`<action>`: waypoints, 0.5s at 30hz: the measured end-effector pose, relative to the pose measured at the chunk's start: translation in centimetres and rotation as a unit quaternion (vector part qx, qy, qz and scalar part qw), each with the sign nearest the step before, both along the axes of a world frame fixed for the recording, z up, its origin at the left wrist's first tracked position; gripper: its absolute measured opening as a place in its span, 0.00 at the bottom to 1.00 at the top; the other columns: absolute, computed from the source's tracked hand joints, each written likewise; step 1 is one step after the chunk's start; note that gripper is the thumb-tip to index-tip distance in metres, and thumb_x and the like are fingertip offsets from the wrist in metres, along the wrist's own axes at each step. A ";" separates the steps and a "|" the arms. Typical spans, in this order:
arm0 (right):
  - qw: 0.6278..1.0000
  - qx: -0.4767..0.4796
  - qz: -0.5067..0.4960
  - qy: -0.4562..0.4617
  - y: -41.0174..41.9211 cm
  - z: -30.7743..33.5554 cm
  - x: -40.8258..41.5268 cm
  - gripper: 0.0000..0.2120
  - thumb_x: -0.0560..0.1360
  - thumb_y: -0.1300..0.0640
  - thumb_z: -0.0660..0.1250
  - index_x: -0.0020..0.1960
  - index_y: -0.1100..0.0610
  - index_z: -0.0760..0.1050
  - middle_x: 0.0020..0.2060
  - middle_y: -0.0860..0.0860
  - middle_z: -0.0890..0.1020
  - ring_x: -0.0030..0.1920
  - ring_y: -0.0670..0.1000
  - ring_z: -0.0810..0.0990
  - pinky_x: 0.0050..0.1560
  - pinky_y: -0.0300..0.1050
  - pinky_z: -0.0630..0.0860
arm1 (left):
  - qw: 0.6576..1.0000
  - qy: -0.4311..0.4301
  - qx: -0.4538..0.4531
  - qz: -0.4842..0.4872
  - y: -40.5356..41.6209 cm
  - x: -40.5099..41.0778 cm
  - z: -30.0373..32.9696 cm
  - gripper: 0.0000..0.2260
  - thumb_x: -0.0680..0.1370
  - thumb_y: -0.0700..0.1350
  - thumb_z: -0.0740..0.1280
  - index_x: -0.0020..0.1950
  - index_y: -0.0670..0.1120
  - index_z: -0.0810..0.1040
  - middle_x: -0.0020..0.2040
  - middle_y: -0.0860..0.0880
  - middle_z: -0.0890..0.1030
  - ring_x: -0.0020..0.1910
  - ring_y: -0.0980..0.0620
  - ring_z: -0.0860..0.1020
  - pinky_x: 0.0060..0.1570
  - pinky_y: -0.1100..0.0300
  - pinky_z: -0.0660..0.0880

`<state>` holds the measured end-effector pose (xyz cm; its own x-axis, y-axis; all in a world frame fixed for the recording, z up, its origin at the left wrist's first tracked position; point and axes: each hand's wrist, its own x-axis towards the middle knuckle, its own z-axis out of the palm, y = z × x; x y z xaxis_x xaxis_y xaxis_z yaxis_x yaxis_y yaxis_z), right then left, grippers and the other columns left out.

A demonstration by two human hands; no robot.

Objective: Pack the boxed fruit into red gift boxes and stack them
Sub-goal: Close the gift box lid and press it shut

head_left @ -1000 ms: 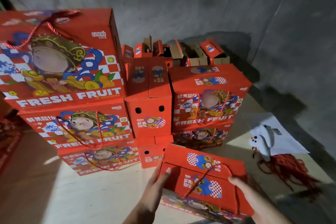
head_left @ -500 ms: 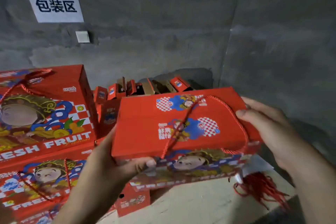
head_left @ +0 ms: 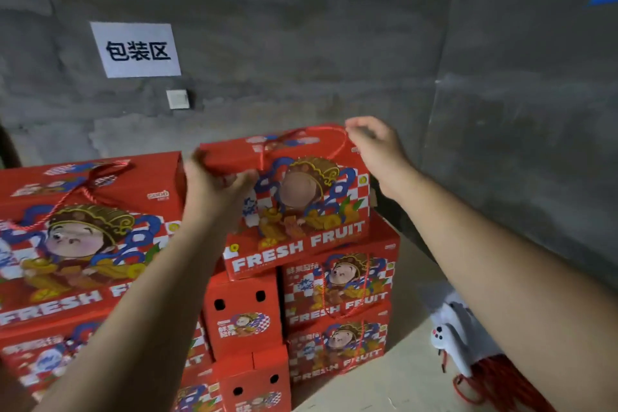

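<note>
Red gift box (head_left: 301, 211) marked "FRESH FRUIT" tops the stack, left hand (head_left: 214, 191) gripping its corner, right hand (head_left: 376, 144) pinching its rope handle (head_left: 301, 134).

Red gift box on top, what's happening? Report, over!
Left hand on the top gift box, at its left end. Right hand pinching its red rope handle. Box sits atop the right stack, slightly askew. Nothing in the way.
</note>
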<state>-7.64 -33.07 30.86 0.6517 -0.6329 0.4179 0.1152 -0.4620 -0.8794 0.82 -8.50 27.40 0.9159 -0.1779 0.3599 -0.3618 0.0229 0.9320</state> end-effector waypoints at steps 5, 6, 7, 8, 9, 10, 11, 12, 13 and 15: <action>0.998 -0.020 0.016 0.063 0.0 -5.7 1.4 0.20 0.72 0.22 0.59 0.58 0.30 0.68 0.59 0.43 0.79 0.58 0.52 0.82 0.58 0.61 0.80 | 1.000 -0.012 0.014 0.002 -2.0 0.2 -4.5 0.47 0.76 0.46 0.78 0.85 0.55 0.49 0.79 0.45 0.62 0.78 0.45 0.67 0.76 0.41 0.69; 0.998 -0.019 0.012 0.057 0.2 -5.6 1.5 0.25 0.67 0.18 0.60 0.58 0.30 0.67 0.59 0.42 0.79 0.57 0.51 0.82 0.56 0.60 0.81 | 1.000 -0.010 -0.006 -0.008 -2.0 0.1 -4.5 0.46 0.76 0.48 0.78 0.84 0.57 0.50 0.79 0.47 0.64 0.77 0.47 0.70 0.74 0.41 0.72; 0.999 -0.014 0.007 0.049 0.2 -5.4 1.7 0.29 0.63 0.16 0.61 0.57 0.30 0.67 0.57 0.42 0.80 0.55 0.50 0.83 0.53 0.57 0.82 | 1.000 -0.007 -0.017 -0.011 -1.9 0.2 -4.3 0.45 0.76 0.50 0.78 0.84 0.57 0.52 0.78 0.48 0.68 0.74 0.48 0.73 0.71 0.41 0.75; 0.999 -0.009 0.001 0.042 0.3 -5.0 1.8 0.32 0.60 0.16 0.63 0.57 0.31 0.68 0.55 0.41 0.80 0.52 0.48 0.84 0.49 0.53 0.84 | 1.000 -0.007 -0.021 -0.008 -1.8 0.5 -3.7 0.43 0.76 0.51 0.78 0.83 0.57 0.55 0.76 0.49 0.71 0.72 0.49 0.76 0.68 0.41 0.77; 0.999 -0.004 -0.004 0.032 0.3 -4.6 2.0 0.33 0.60 0.17 0.65 0.57 0.33 0.69 0.53 0.41 0.82 0.49 0.45 0.85 0.45 0.48 0.85 | 1.000 -0.010 -0.021 -0.002 -1.5 1.0 -2.9 0.41 0.77 0.52 0.77 0.83 0.55 0.57 0.73 0.49 0.75 0.69 0.49 0.78 0.66 0.42 0.79; 1.000 0.001 -0.006 0.016 0.2 -4.2 2.2 0.31 0.60 0.19 0.67 0.57 0.34 0.71 0.50 0.41 0.83 0.45 0.44 0.86 0.41 0.45 0.85 | 1.000 -0.019 -0.014 0.003 -1.2 1.6 -2.0 0.39 0.78 0.53 0.77 0.83 0.55 0.59 0.71 0.50 0.77 0.67 0.50 0.80 0.64 0.42 0.80; 1.000 0.005 -0.006 -0.006 -0.1 -3.8 2.4 0.28 0.62 0.22 0.70 0.56 0.35 0.72 0.48 0.40 0.84 0.43 0.42 0.86 0.37 0.42 0.84 | 0.999 -0.035 -0.005 0.006 -0.8 2.3 -1.3 0.37 0.78 0.53 0.76 0.83 0.54 0.60 0.70 0.51 0.78 0.66 0.51 0.81 0.63 0.43 0.81; 1.000 0.010 -0.002 -0.028 -0.2 -3.4 2.6 0.25 0.64 0.25 0.71 0.55 0.35 0.74 0.47 0.38 0.84 0.42 0.40 0.86 0.35 0.39 0.83 | 0.998 -0.058 0.003 0.012 -0.5 2.7 -0.7 0.36 0.79 0.53 0.75 0.83 0.54 0.60 0.70 0.52 0.78 0.66 0.53 0.80 0.63 0.46 0.81; 0.999 0.012 0.005 -0.044 -0.3 -3.1 2.9 0.23 0.65 0.26 0.72 0.55 0.34 0.75 0.47 0.37 0.84 0.42 0.39 0.86 0.34 0.39 0.83 | 0.996 -0.084 0.009 0.019 -0.3 3.0 -0.4 0.36 0.80 0.51 0.74 0.83 0.54 0.59 0.71 0.54 0.77 0.67 0.57 0.79 0.65 0.50 0.80; 0.999 0.010 0.025 -0.036 -0.1 -3.4 3.6 0.23 0.66 0.27 0.72 0.57 0.33 0.74 0.52 0.41 0.84 0.47 0.44 0.87 0.40 0.45 0.85 | 0.991 -0.127 0.017 0.043 -0.3 3.2 -0.6 0.37 0.82 0.45 0.72 0.85 0.53 0.55 0.73 0.59 0.71 0.69 0.65 0.73 0.70 0.62 0.73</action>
